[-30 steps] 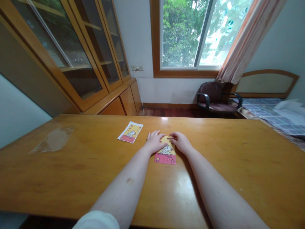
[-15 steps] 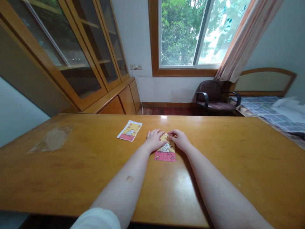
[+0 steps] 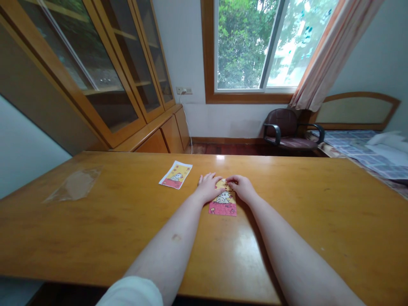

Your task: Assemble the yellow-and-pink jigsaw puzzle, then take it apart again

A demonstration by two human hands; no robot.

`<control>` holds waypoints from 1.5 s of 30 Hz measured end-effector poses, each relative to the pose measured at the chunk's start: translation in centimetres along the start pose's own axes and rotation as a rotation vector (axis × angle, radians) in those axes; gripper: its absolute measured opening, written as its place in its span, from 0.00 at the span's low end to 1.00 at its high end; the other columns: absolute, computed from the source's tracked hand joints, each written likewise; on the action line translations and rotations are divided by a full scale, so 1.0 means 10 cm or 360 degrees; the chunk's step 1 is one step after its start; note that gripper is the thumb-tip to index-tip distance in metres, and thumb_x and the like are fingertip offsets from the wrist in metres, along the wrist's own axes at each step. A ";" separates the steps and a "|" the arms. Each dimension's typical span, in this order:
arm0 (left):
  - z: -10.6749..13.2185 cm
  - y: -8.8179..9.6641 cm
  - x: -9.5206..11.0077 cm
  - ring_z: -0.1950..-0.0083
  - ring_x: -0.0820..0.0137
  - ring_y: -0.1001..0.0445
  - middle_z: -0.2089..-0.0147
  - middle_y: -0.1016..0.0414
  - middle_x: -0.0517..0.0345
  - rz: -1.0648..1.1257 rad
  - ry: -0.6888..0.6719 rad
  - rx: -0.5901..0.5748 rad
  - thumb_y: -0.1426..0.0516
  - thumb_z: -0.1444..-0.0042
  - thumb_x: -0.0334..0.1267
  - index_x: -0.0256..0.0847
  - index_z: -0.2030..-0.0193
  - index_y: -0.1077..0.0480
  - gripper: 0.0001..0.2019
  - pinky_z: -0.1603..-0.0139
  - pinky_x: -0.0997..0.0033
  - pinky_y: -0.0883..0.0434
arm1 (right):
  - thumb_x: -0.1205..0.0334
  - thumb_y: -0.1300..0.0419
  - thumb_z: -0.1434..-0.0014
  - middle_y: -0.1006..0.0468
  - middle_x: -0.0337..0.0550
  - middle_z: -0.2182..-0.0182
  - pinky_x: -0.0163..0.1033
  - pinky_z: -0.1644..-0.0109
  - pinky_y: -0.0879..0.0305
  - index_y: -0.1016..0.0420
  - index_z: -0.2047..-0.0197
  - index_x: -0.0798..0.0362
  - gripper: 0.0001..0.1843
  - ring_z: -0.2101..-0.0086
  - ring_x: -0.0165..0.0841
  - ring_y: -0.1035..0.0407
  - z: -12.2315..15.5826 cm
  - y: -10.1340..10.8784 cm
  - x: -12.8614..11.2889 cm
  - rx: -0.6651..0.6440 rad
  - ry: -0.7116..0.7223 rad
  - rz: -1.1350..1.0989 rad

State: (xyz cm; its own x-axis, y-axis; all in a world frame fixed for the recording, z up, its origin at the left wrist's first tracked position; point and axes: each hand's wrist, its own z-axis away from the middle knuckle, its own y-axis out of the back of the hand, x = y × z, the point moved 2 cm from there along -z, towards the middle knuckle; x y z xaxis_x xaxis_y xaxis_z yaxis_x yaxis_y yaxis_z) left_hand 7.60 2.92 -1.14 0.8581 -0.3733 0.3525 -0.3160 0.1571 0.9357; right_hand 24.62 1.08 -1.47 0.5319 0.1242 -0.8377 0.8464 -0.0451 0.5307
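Both hands sit close together at the far end of the small yellow-and-red paper envelope with a cartoon animal, which lies flat on the glossy orange-brown wooden bench, dead ahead of me at 12 o'clock. My left hand is laid open and flat, fingers spread over the envelope's upper left. My right hand has its fingertips bunched at the top edge, nearly touching the left. They hide the paper there, so I cannot tell whether they actually pinch it.

To do this well, I judge the left palm should bear straight down so the paper cannot skate on the shiny top. The right should work the edge with light fingertip moves, not tugs that would crease thin paper.

The envelope's long axis runs 12 to 6 o'clock: yellow end at 12 under my fingers, red band at 6 toward me. A second matching envelope lies apart at its 10 o'clock, tilted toward 1 o'clock, and a clear plastic sleeve lies well off toward 9 o'clock
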 end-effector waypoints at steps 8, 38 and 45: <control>0.01 0.04 0.09 0.37 0.58 0.35 0.40 0.29 0.52 0.0421 -0.0307 0.0208 0.40 0.46 0.45 0.44 0.42 0.32 0.24 0.31 0.50 0.48 | 0.66 0.43 0.44 0.18 0.42 0.57 0.44 0.45 0.33 0.19 0.56 0.49 0.14 0.55 0.36 0.25 -0.01 -0.01 -0.01 0.0016 0.0207 -0.0249; -0.05 0.06 -0.02 0.62 0.66 0.25 0.67 0.22 0.55 0.0825 -0.0062 0.0467 0.45 0.43 0.42 0.39 0.69 0.25 0.11 0.57 0.68 0.30 | 0.66 0.39 0.49 0.18 0.45 0.67 0.42 0.55 0.31 0.20 0.67 0.53 0.07 0.64 0.35 0.25 -0.06 0.02 0.09 0.0257 -0.0026 -0.0253; -0.04 0.10 -0.04 0.59 0.64 0.26 0.64 0.21 0.53 0.0316 0.0111 0.0382 0.46 0.43 0.38 0.40 0.67 0.23 0.10 0.56 0.67 0.32 | 0.57 0.35 0.46 0.20 0.50 0.54 0.46 0.47 0.36 0.24 0.48 0.54 0.22 0.54 0.42 0.29 -0.02 -0.01 0.04 -0.0153 0.0241 0.0550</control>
State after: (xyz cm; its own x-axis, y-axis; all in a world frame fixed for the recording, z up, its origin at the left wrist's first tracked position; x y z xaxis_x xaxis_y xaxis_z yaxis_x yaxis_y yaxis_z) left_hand 7.16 3.62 -0.33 0.7931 -0.2920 0.5345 -0.5596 -0.0027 0.8288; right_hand 24.72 1.28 -1.81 0.7690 0.2632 -0.5825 0.6076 -0.0179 0.7940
